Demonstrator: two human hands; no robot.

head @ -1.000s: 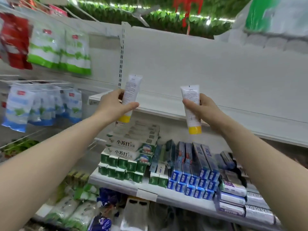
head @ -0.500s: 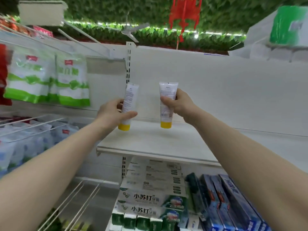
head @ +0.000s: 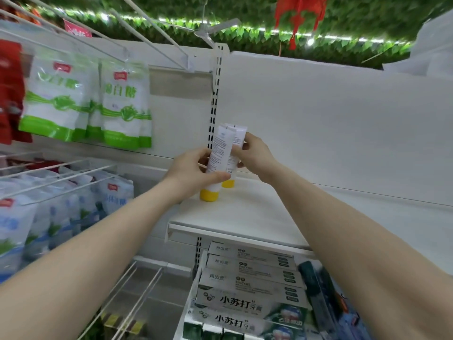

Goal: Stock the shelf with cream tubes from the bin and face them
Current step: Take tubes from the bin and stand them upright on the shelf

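Observation:
Two white cream tubes with yellow caps stand cap-down at the back left corner of the white shelf. My left hand grips the nearer tube, whose printed back faces me. My right hand pinches the farther tube, which stands just behind the first and is partly hidden by it. Both yellow caps touch or nearly touch the shelf board. The bin is not in view.
Toothpaste boxes are stacked on the shelf below. White and green sugar bags hang on hooks at the left, with blue bags under wire rails. A slotted upright rises beside the tubes.
Both hands moved forward and together, bringing the two tubes from apart in the air down to the shelf's back left corner. The camera tilted up and closer.

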